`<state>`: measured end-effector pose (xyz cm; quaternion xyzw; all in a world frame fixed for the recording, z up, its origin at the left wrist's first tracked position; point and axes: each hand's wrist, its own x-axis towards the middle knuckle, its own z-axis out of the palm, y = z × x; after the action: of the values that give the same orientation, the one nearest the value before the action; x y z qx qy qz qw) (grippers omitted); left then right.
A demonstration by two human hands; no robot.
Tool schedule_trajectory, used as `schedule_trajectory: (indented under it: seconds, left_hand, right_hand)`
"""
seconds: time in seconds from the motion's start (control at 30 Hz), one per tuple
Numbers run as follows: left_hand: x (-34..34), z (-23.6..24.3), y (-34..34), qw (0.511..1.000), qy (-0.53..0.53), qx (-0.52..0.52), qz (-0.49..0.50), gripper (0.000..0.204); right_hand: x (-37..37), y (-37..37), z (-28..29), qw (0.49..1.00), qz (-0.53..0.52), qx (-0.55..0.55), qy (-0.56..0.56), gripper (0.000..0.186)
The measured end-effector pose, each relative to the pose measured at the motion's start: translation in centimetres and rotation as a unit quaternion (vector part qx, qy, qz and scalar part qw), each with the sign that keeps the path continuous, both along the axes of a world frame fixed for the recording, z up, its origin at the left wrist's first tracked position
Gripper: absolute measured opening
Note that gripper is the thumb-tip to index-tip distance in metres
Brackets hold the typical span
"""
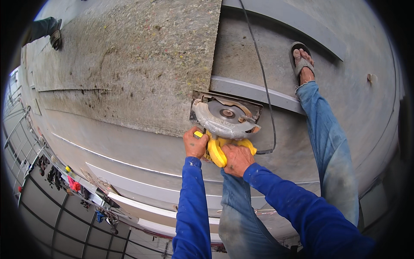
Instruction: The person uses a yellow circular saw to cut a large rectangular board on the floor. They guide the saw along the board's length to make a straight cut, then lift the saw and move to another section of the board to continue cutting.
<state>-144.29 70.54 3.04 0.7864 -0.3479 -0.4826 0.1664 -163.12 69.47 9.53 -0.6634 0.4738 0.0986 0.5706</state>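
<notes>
A circular saw (226, 118) with a yellow body, a worn metal guard and a round blade sits at the right near corner of a speckled grey-brown board (142, 56). My right hand (238, 159) is wrapped round its yellow rear handle. My left hand (196, 143) is closed on the front part of the saw, where a small yellow and black piece shows by the thumb. The saw's base plate (255, 108) overlaps the board's edge. I cannot tell whether the blade is turning.
A black power cord (261, 64) runs from the saw toward the far side. Grey metal strips (258, 91) lie beneath and beside the board. My sandalled foot (303, 62) is on the floor to the right. Another person's foot (56, 36) stands far left. Long pale panels (133, 180) lie near my legs.
</notes>
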Motion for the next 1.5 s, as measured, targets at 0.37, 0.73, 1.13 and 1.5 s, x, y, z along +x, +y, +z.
schedule_trajectory:
  seconds: [0.37, 0.73, 1.13, 1.5]
  left_hand:
    - [-0.23, 0.80, -0.28, 1.000, -0.011, 0.016, 0.002, 0.019]
    - [0.01, 0.86, -0.44, 0.999, -0.011, 0.036, 0.002, 0.019]
    - [0.44, 0.28, 0.13, 0.999, 0.014, 0.024, 0.020, 0.019]
    - [0.72, 0.96, -0.33, 1.000, -0.017, 0.010, -0.003, 0.020]
  right_hand:
    - [-0.31, 0.01, -0.27, 1.000, 0.003, 0.018, -0.024, 0.034]
    - [0.03, 0.14, -0.49, 1.000, -0.001, 0.018, -0.020, 0.036]
    - [0.07, 0.20, -0.51, 1.000, 0.005, 0.024, -0.018, 0.034]
    - [0.38, -0.24, -0.35, 0.999, 0.007, 0.035, -0.022, 0.033]
